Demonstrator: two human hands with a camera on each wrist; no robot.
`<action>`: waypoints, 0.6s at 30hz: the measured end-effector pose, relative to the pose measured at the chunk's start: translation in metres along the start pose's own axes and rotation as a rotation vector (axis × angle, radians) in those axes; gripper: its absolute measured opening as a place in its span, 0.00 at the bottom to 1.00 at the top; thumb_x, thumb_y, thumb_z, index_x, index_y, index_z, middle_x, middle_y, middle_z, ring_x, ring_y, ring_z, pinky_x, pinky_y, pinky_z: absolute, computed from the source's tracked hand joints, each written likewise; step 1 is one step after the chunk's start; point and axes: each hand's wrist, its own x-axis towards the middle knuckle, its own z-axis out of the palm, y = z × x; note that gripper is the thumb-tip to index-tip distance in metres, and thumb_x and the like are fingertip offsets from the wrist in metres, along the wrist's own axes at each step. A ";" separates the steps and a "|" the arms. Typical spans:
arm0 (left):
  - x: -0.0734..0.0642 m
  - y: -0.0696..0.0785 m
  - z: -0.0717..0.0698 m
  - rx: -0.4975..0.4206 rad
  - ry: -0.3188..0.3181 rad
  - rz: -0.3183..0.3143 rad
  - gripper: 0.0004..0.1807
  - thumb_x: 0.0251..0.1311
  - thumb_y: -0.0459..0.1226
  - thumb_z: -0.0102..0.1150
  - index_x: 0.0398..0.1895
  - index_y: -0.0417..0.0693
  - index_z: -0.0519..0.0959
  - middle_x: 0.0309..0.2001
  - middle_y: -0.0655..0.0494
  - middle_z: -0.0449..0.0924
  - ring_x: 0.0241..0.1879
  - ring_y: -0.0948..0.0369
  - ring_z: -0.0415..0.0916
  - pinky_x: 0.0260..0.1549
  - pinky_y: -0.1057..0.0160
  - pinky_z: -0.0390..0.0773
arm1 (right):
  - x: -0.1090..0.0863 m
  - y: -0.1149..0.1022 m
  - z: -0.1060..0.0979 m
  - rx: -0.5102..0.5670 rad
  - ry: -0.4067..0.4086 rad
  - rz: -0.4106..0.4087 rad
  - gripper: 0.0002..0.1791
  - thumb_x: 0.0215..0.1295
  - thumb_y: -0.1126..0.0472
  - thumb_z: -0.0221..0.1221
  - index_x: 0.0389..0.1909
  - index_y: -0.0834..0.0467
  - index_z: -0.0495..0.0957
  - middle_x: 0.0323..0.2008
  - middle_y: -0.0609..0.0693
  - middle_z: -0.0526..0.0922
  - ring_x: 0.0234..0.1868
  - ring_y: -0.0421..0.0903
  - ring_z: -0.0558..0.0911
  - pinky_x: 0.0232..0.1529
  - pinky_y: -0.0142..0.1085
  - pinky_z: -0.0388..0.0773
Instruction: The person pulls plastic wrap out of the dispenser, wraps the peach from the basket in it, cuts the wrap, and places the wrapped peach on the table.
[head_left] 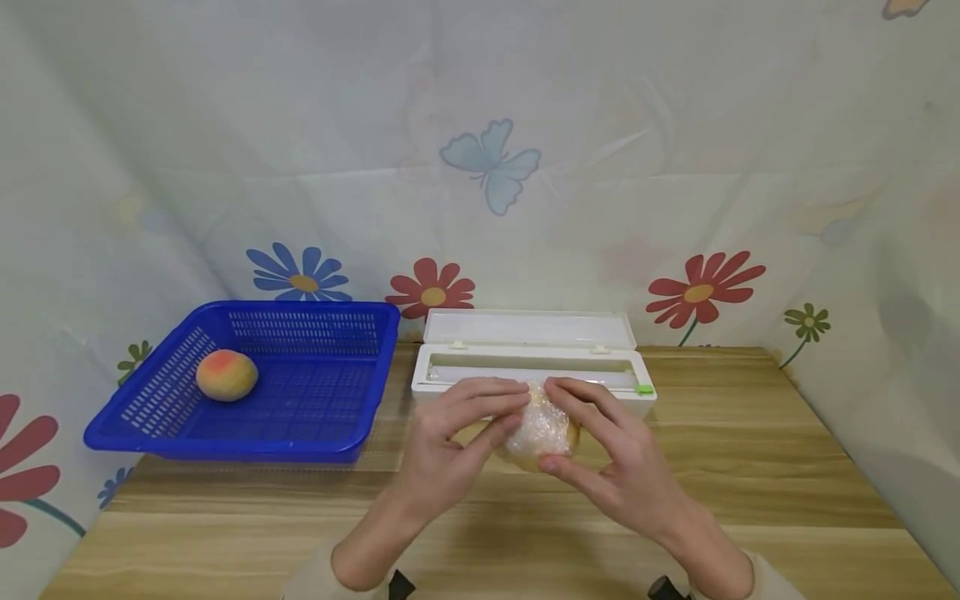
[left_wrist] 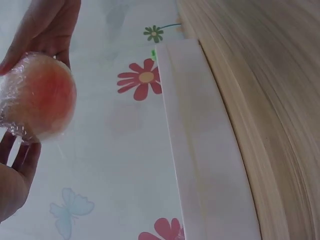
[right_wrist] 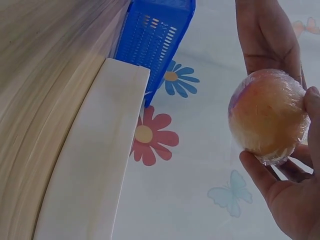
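Both hands hold a peach (head_left: pixel 542 435) wrapped in clear cling film, raised in front of a white film dispenser (left_wrist: pixel 207 135). The left hand (head_left: pixel 453 437) grips its left side, fingertips on the top and thumb lower down. On the opposite side, the right hand (head_left: pixel 626 454) grips it with fingers above and the thumb at its near edge. Crinkled film gathers on the side facing the head camera. In the left wrist view the film lies smooth over a red-orange cheek of the fruit.
A blue plastic basket (head_left: pixel 367 425) stands on the left, with an unwrapped peach (head_left: pixel 227 375) inside. The dispenser's lid (head_left: pixel 528 329) is raised, showing a film roll (head_left: pixel 480 375); a green slider (head_left: pixel 644 389) sits at its right end. Behind the wooden table (head_left: pixel 750 467) hangs a flowered sheet (head_left: pixel 600 217).
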 end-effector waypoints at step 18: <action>-0.004 0.005 0.000 0.244 -0.324 0.012 0.51 0.43 0.45 0.86 0.69 0.38 0.69 0.65 0.47 0.71 0.64 0.55 0.72 0.60 0.66 0.73 | -0.004 -0.002 -0.006 0.038 -0.041 0.164 0.32 0.76 0.38 0.52 0.59 0.62 0.81 0.51 0.50 0.84 0.44 0.42 0.82 0.37 0.27 0.81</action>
